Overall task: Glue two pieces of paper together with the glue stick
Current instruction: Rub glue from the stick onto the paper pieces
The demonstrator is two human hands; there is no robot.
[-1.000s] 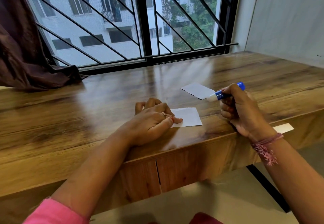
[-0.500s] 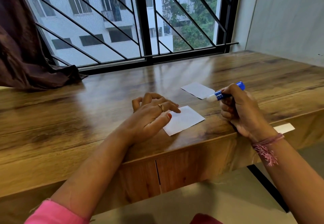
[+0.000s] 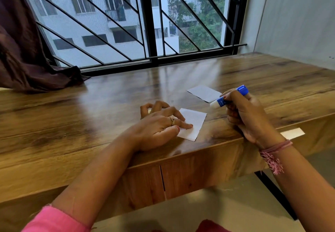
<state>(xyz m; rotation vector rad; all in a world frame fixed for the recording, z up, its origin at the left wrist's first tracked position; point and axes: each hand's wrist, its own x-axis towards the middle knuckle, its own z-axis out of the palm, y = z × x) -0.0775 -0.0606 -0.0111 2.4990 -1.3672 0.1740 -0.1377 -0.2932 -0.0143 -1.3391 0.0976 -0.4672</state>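
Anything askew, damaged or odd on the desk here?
Slightly: the near paper piece under the left hand lies skewed to the desk edge, its right edge ragged, as if torn. Nothing spilled.

Glue stick (image 3: 228, 96): blue body, white tip. Near paper (image 3: 192, 125): white. Far paper (image 3: 204, 93): grey-white. Desk (image 3: 90, 115): brown wood grain. Sleeve (image 3: 54, 221): pink. Wrist thread (image 3: 272, 154): pink. Curtain (image 3: 23, 50): dark maroon.
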